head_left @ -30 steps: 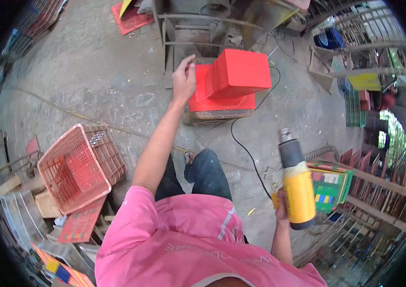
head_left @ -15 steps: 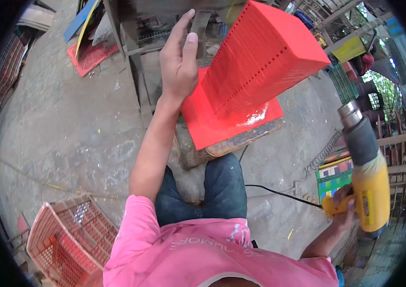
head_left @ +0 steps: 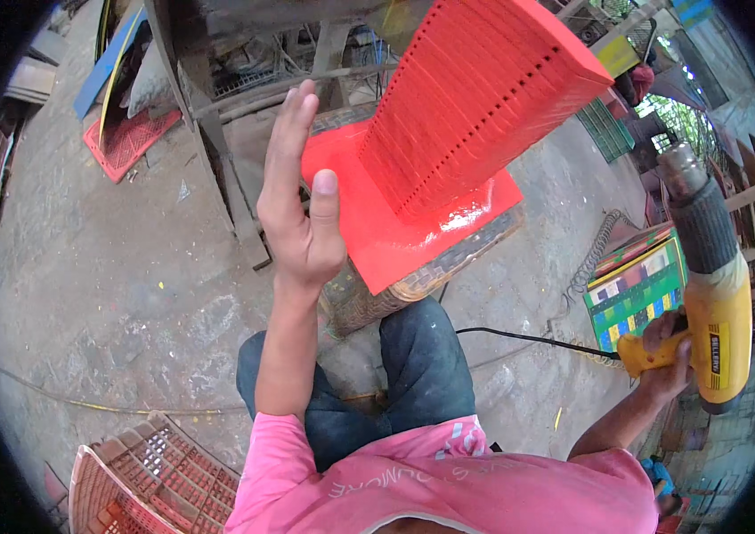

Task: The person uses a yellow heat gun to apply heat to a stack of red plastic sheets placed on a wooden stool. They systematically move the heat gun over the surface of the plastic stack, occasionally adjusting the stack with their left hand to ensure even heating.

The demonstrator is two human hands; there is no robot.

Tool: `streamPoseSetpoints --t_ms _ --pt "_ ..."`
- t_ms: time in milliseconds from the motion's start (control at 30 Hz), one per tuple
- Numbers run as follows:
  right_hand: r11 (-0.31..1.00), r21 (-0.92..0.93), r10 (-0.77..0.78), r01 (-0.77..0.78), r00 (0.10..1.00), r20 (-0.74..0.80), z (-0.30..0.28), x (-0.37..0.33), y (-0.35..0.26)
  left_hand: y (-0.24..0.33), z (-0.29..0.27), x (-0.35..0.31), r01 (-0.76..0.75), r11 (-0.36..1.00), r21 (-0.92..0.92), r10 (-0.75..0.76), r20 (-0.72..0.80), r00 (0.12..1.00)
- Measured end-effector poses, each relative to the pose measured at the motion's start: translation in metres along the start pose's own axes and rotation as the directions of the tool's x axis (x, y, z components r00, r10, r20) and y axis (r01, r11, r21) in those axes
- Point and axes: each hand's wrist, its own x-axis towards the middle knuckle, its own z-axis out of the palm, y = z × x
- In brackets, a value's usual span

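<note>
In front of me a tall red plastic piece (head_left: pixel 475 107), ribbed on its side and edged with rows of small holes, rises from a flat, shiny red base (head_left: pixel 377 249). The base lies on a worn low stand (head_left: pixel 458 258) before my knees. My left hand (head_left: pixel 302 214) is raised just left of the red base, fingers stretched out and thumb apart, holding nothing. Out to the right, my right hand (head_left: pixel 667 360) is wrapped round the handle of a yellow heat gun (head_left: pixel 720 329). Its metal nozzle points up and away, apart from the red piece.
A black cord (head_left: pixel 529 340) runs from the heat gun across the floor toward the stand. Woven multicoloured panels (head_left: pixel 636 289) lean at the right beside a coiled hose (head_left: pixel 596 254). At lower left sits a reddish plastic crate (head_left: pixel 159 476). A wooden frame (head_left: pixel 208 151) stands beyond my left hand.
My left hand has come back toward me and to the left, away from the red piece. The heat gun has shifted a little to the right. The whole view has turned slightly.
</note>
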Motion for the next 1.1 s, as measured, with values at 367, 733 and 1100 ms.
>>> streamPoseSetpoints --t_ms 367,733,1100 --pt "0.829 -0.497 -0.381 0.257 0.910 -0.165 -0.042 -0.056 0.032 0.027 0.031 0.058 -0.273 0.950 0.151 0.258 0.114 0.959" --pt "0.809 -0.573 -0.119 0.132 0.991 0.061 0.000 -0.054 0.010 0.040 0.061 0.073 -0.487 0.847 0.212 0.434 0.252 0.865" --pt "0.956 -0.278 -0.132 0.097 0.985 -0.109 -0.005 -0.059 0.038 0.055 0.087 0.079 -0.509 0.833 0.217 0.453 0.262 0.852"
